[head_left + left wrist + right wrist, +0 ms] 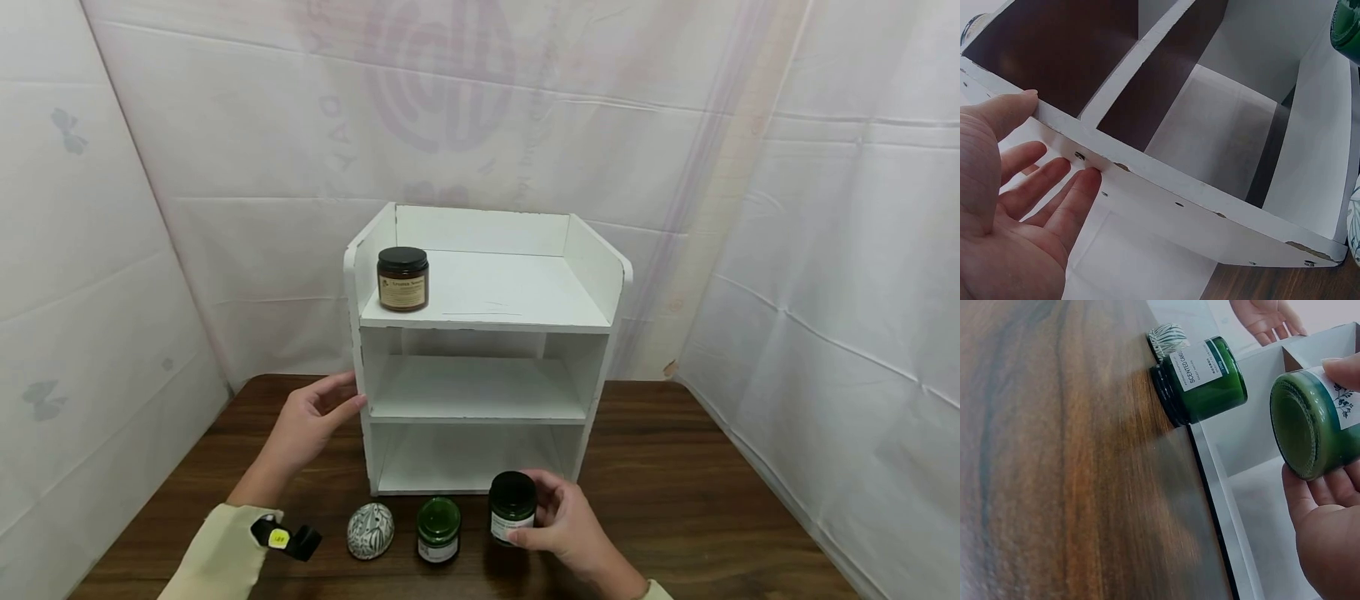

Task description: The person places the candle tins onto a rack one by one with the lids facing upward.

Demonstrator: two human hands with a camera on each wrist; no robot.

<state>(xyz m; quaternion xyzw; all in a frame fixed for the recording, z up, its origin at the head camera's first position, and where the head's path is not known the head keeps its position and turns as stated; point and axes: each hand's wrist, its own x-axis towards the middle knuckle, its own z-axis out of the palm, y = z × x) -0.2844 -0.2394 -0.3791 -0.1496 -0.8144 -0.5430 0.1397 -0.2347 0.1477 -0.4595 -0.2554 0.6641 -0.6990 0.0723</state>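
Dark wood counter (675,467): left hand (311,421), fingers straight, steadies the white shelf unit (480,350); right hand (566,525) grips a green jar (512,507) clear of the counter.

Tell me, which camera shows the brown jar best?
The head view: the brown jar stands whole on the shelf's top left corner, label facing the camera. The left wrist view may catch a dark sliver at its top left edge; the right wrist view misses it.
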